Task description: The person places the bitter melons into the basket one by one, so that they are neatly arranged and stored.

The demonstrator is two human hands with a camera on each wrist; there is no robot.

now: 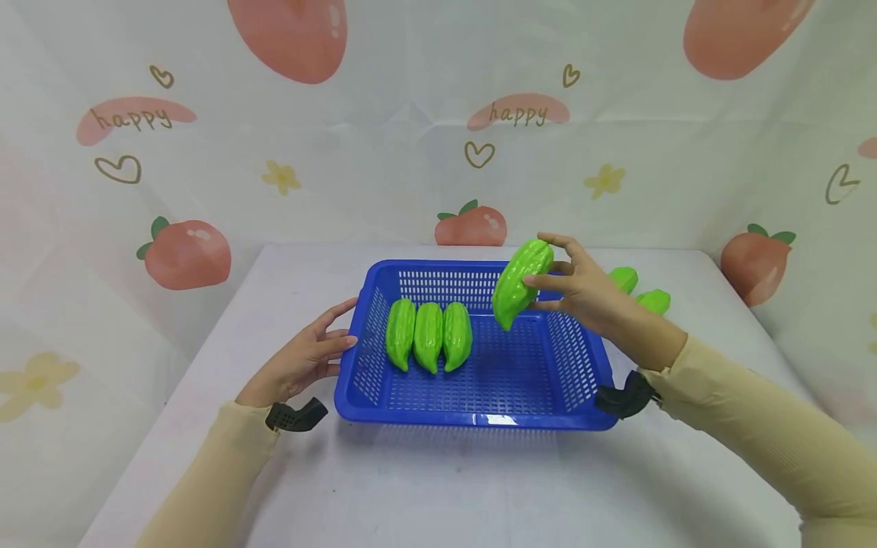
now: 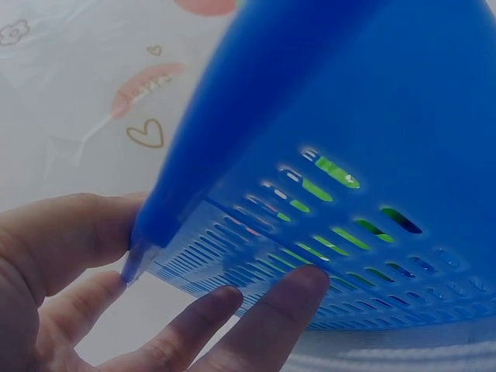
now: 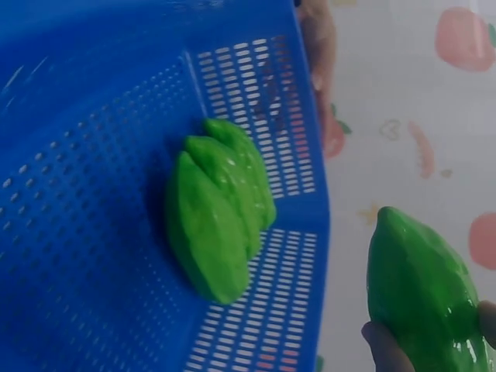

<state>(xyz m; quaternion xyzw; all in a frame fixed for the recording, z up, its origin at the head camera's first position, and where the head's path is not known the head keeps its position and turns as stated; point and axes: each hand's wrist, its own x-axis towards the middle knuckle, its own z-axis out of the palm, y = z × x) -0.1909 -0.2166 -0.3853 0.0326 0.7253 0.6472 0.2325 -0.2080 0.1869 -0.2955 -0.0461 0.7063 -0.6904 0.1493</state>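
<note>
In the head view, my right hand [image 1: 582,293] pinches a bright green bitter melon [image 1: 521,281] between thumb and fingers, tilted, above the right half of a blue plastic basket [image 1: 473,420]. The right wrist view shows this bitter melon [image 3: 422,298] near fingertips at the lower right. Three more bitter melons [image 1: 428,335] lie side by side in the basket's left part, tips toward the near side. My left hand [image 1: 308,354] rests against the basket's left side. In the left wrist view, its fairly straight fingers [image 2: 271,318] touch the slotted outer wall.
Two more bitter melons [image 1: 654,301] lie on the white table [image 1: 438,487] beyond the basket's right side, partly hidden by my right hand and arm. A white cloth [image 1: 384,152] with peach prints hangs behind and at the sides.
</note>
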